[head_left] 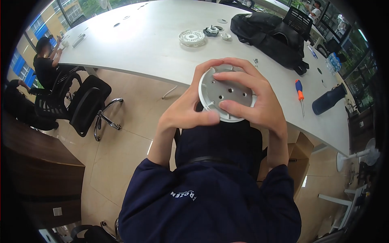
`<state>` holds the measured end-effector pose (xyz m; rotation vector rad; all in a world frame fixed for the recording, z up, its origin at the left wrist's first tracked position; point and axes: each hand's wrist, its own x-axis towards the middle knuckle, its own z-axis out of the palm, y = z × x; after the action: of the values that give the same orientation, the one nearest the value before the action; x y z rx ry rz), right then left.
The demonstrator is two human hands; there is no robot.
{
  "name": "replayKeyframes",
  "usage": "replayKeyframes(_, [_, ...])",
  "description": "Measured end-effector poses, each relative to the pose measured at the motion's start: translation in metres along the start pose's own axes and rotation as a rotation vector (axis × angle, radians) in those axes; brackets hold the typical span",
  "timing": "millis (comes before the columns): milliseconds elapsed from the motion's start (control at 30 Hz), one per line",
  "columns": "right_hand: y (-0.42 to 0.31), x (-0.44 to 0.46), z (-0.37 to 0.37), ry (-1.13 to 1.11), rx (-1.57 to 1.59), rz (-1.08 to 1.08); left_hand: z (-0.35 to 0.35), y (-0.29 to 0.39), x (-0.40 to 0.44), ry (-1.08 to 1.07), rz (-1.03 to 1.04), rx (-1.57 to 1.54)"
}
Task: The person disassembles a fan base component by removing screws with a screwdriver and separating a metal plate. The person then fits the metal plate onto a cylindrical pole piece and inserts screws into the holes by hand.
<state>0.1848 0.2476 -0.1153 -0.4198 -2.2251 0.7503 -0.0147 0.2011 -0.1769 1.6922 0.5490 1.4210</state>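
A round white part (233, 90) with a grey metal plate and several small holes is held up in front of my lap, near the table edge. My left hand (190, 106) wraps round its left rim, thumb at the bottom. My right hand (259, 95) grips it from the right, with thumb and a finger lying on the grey face. Beyond them on the table are a white slotted disc (192, 37), a dark ring-shaped part (211, 31) and a small white cup-like piece (225, 36). A tiny metal piece (255, 61) lies behind my right hand.
On the white table (150, 44) lie a black backpack (269, 36), an orange-and-blue screwdriver (300, 93) and a dark bottle (329, 99). A cardboard box (299, 158) stands below at right. Black chairs (90, 101) and a seated person (44, 65) are at left.
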Motion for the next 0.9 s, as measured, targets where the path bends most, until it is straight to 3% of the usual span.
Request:
replayKeyframes(33, [0.0,-0.001,0.001,0.019,-0.013,0.003,0.003,0.0,0.0,0.059,-0.091,-0.102])
replayKeyframes(167, [0.0,-0.004,0.002,0.019,0.008,-0.017,0.01,0.0,0.0,0.052,-0.018,-0.004])
replayKeyframes(467, [-0.011,-0.006,0.004,-0.004,-0.25,-0.139,0.018,0.001,0.001,0.228,-0.09,-0.191])
replayKeyframes(567, [-0.008,-0.006,-0.005,-0.048,-0.149,-0.103,0.021,0.008,0.003,0.222,-0.087,-0.245])
replayKeyframes(633, [-0.005,-0.006,-0.009,0.06,0.153,0.078,0.026,0.014,0.003,0.269,-0.142,-0.309])
replayKeyframes(733, [-0.015,-0.01,-0.015,-0.043,0.263,0.241,0.026,0.018,-0.006,0.158,-0.102,-0.397])
replayKeyframes(900, [-0.019,-0.01,-0.012,-0.116,0.304,0.251,0.036,0.034,-0.009,0.176,-0.073,-0.417])
